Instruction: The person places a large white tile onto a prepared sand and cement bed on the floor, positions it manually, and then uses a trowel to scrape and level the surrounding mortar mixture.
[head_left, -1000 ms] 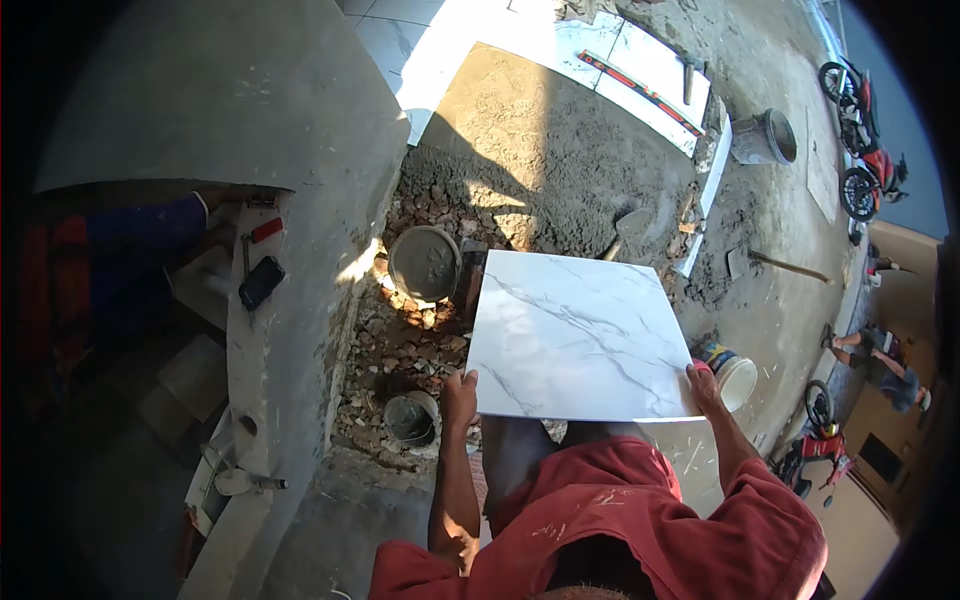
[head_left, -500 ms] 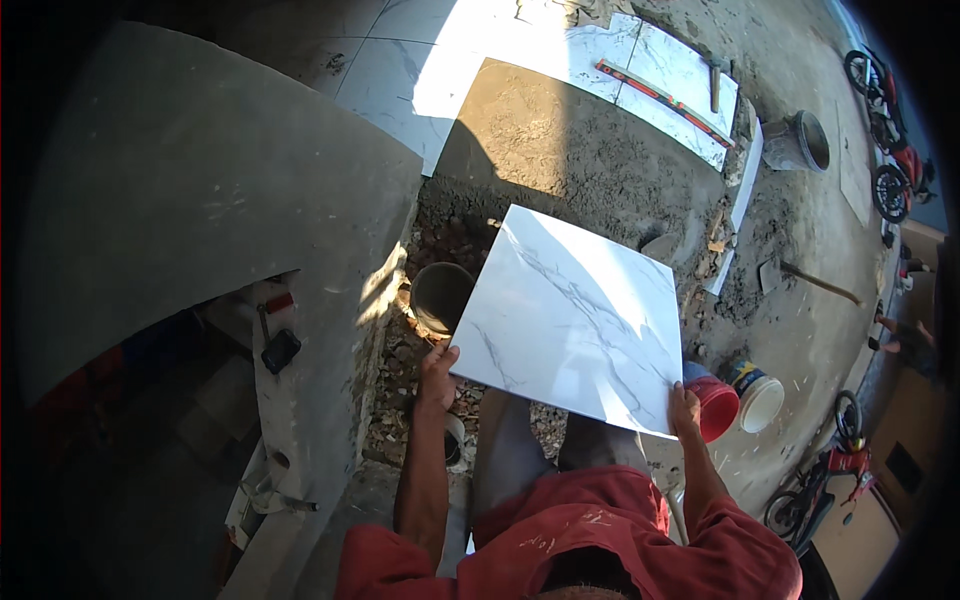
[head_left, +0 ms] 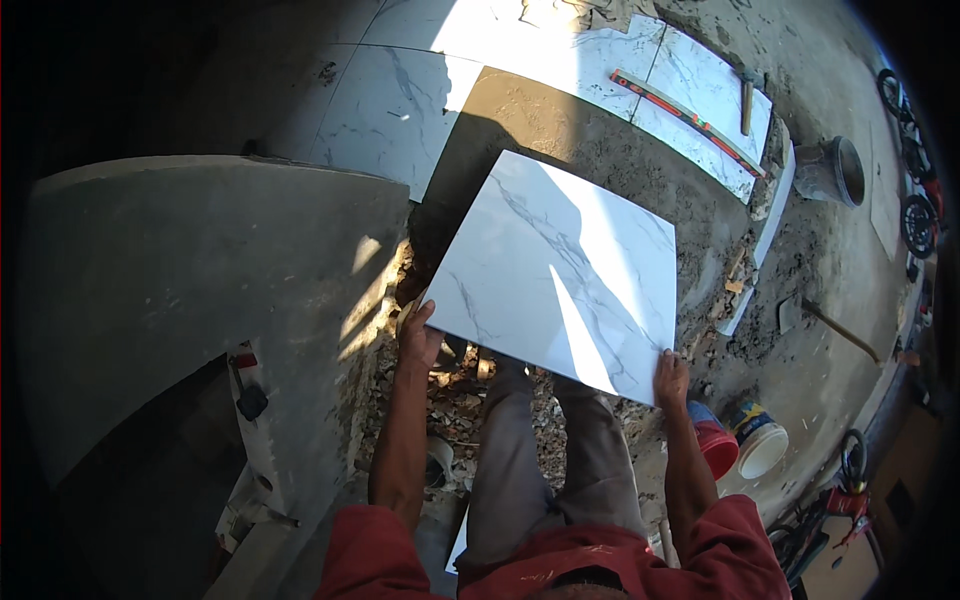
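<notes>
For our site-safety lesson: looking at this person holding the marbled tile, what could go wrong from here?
The tile is held only near its two closest corners, by the left hand and right hand, so it might tip or slip. The legs are over loose-looking rubble, partly hidden by the tile, so a stumble seems possible.

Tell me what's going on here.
A person holds a large white marbled tile by its near corners, left grip at one, right grip at the other. It is held up before the body. Beyond lie mortar and similar floor tiles carrying a red level and a hammer.
</notes>
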Demonstrator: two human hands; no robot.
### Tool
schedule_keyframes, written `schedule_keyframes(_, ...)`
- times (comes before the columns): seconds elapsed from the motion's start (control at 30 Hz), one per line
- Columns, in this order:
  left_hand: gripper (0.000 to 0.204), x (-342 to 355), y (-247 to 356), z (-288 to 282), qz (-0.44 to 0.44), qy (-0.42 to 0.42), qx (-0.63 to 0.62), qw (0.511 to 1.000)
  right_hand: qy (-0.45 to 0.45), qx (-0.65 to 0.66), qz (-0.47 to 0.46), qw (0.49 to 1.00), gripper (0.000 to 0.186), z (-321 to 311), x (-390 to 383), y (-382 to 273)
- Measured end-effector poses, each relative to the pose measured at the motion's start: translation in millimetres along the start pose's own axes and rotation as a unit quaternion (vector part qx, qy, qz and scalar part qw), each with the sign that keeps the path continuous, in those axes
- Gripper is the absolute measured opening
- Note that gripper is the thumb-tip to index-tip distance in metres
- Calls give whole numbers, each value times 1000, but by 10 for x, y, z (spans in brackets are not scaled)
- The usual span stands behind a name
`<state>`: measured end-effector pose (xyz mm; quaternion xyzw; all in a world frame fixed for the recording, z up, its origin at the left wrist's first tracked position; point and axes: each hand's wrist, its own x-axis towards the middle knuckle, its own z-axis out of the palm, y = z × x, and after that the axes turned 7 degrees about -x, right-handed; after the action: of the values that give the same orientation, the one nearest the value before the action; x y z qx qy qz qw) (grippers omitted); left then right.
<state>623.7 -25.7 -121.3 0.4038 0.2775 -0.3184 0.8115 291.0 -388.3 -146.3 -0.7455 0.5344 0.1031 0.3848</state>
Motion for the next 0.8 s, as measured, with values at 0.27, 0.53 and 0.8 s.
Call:
schedule_keyframes(0.27, 54, 1178, -99, -206, 19, -42, -49, 998, 67, 11, -26, 997, 50, 672, 1023, -234)
schedule_keyframes(0.53, 54, 2463, -445, -838, 86, -83, -108, 987, 111, 78, -61, 989, 47, 1613, 1993, -233)
schedule_keyframes(0.8, 42, 3790, -630, -1870, 220, -181, -87, 955, 153, 78, -137, 976, 43, 2469, 2709, -100)
